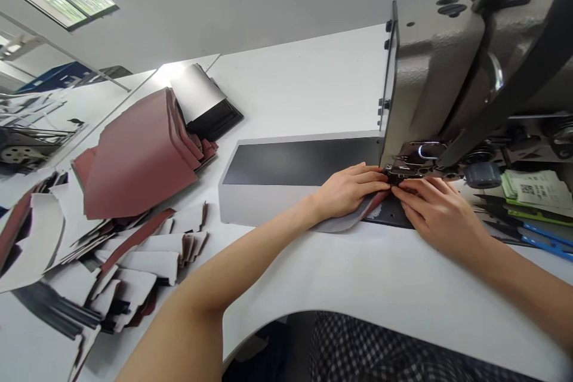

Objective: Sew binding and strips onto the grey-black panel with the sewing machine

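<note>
A person's left hand (349, 192) and right hand (441, 215) are pressing a soft, layered piece of grey and maroon material (344, 224) against the black plate of an industrial sewing machine, both working close to its metal presser foot (403, 172). Both hands are nearly closed, fingers together and curled over the material. Whether they are actually gripping it cannot be told. The piece is lying between the hands, running in under the foot, on a long white desk (313, 286). Beside the hands, a grey box-shaped block with a black top (299, 161) is butting against the putty-grey machine head (430, 83), which is showing no legible brand. To the left, a folded stack of maroon panels (138, 155) is lying against black and silver sheets (199, 98), with white-backed offcuts (134, 256) fanning out nearer the person. To the right, past a grey round knob (482, 174), printed white tags on green backing (535, 191) are carrying a code-like pattern and small text too blurred to read - and long blue-and-black strips (537, 239) are lying beside them. A checked garment (380, 352) is showing below the desk's curved edge.
</note>
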A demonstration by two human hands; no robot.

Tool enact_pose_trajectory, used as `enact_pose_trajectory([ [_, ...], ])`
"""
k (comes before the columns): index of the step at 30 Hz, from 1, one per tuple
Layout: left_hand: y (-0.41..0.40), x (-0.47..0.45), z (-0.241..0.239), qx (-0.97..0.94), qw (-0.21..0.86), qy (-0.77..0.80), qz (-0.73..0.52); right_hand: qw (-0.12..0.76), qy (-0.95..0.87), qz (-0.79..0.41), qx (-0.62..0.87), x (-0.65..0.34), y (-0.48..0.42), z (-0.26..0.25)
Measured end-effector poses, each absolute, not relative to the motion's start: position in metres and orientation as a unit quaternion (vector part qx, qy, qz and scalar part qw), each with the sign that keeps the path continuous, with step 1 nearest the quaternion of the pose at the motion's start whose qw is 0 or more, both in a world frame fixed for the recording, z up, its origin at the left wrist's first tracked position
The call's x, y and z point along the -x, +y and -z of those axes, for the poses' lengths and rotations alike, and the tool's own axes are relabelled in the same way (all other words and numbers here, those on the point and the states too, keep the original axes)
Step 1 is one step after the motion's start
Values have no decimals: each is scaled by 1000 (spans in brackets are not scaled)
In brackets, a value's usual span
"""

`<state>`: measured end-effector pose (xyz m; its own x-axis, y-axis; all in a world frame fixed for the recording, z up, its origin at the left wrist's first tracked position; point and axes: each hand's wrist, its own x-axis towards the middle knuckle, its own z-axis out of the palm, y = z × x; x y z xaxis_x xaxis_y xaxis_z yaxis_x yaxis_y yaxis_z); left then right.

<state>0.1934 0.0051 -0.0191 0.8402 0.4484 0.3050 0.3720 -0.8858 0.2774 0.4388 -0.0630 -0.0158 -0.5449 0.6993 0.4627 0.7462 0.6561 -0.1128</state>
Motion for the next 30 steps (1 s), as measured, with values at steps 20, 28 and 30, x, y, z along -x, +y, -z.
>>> enact_pose_trajectory([
  [20,7,-198,19,-945,90,246,-195,177,-863,105,462,-424,-67,14],
  [28,8,-199,21,-935,106,266,-208,187,-868,102,448,-426,-64,15],
  [30,8,-199,20,-935,110,266,-206,209,-869,95,438,-428,-62,17],
])
